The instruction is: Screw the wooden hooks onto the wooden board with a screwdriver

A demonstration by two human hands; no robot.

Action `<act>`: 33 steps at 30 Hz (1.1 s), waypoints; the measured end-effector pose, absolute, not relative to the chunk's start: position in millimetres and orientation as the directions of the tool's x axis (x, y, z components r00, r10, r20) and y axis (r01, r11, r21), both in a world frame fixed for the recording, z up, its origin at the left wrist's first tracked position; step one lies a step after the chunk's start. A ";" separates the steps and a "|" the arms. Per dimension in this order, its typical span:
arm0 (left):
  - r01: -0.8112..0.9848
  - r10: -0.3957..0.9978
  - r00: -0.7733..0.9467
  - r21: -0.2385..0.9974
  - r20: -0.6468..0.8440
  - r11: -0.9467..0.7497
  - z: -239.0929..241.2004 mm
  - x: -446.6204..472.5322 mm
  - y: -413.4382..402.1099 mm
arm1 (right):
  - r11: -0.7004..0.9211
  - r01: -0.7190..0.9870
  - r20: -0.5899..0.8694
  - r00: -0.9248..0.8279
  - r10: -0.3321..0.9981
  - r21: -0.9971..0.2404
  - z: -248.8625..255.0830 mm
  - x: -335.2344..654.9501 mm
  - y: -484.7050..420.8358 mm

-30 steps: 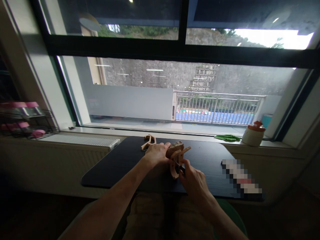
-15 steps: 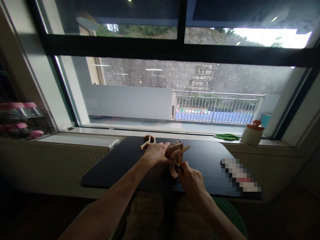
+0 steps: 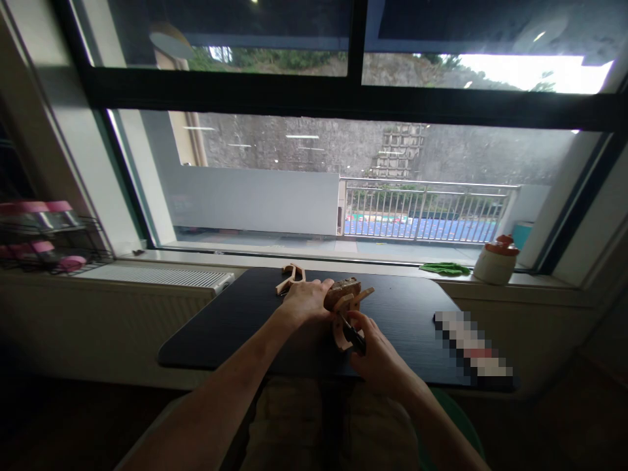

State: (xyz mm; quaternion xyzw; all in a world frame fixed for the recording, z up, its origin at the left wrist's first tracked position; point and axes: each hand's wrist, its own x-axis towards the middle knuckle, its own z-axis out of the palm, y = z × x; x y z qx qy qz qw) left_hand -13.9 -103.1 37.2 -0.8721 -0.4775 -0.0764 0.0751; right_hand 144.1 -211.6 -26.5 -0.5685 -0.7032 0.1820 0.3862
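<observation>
1. Black table, taken as a dial with twelve at the window. The work sits close to the centre: a brown block towards twelve, with a curved wooden piece at its near side, towards six. A wooden strip juts out towards one. How these parts are joined cannot be made out.

2. Left hand: against the block from the nine o'clock side, fingers partly extended, tips at the block's edge. The underside is hidden; whether it grips or merely braces cannot be told.

3. Right hand: fingers curled round the dark handle of what appears to be a screwdriver. Handle towards five, shaft towards eleven, tip at the curved piece. Seating of the tip not visible.

4. Hazard, judged: a slanted push could make the tip slip towards the left hand, which lies ahead of it.

5. Hazard, judged: if the left hand bears too lightly, turning force could swing the block on the smooth table.

6. Surroundings: further wooden pieces at eleven, near the left hand, liable to be nudged by an elbow or a shifting block. Green cloth at two, on the ledge, beside a jar.
</observation>
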 end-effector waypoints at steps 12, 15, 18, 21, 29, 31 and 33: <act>0.850 0.830 0.524 -0.058 0.191 -0.524 36.6 -14.0 -102.5 | 0.419 0.722 0.594 -0.014 0.804 -0.551 -38.3 151.6 -225.3; 0.843 0.821 0.535 -0.069 0.200 -0.533 34.9 -15.0 -100.5 | 0.319 0.828 0.559 -0.008 0.829 -0.462 -37.8 150.6 -226.7; 0.835 0.811 0.547 -0.073 0.206 -0.545 33.9 -15.4 -98.8 | 0.183 0.920 0.518 0.025 0.855 -0.347 -39.8 151.0 -229.3; 0.839 0.816 0.542 -0.073 0.198 -0.539 33.8 -15.2 -97.9 | 0.129 0.955 0.520 0.029 0.854 -0.265 -42.3 153.1 -230.7; 0.840 0.823 0.540 -0.064 0.174 -0.538 36.3 -14.1 -100.2 | 0.092 0.971 0.514 0.035 0.857 -0.220 -47.5 151.9 -226.9; 0.847 0.833 0.530 -0.056 0.158 -0.529 37.6 -13.3 -101.7 | 0.087 0.971 0.517 0.042 0.855 -0.224 -49.0 150.6 -226.1; 0.849 0.836 0.527 -0.052 0.154 -0.525 38.6 -12.8 -102.9 | 0.098 0.970 0.520 0.034 0.853 -0.225 -49.7 150.3 -225.7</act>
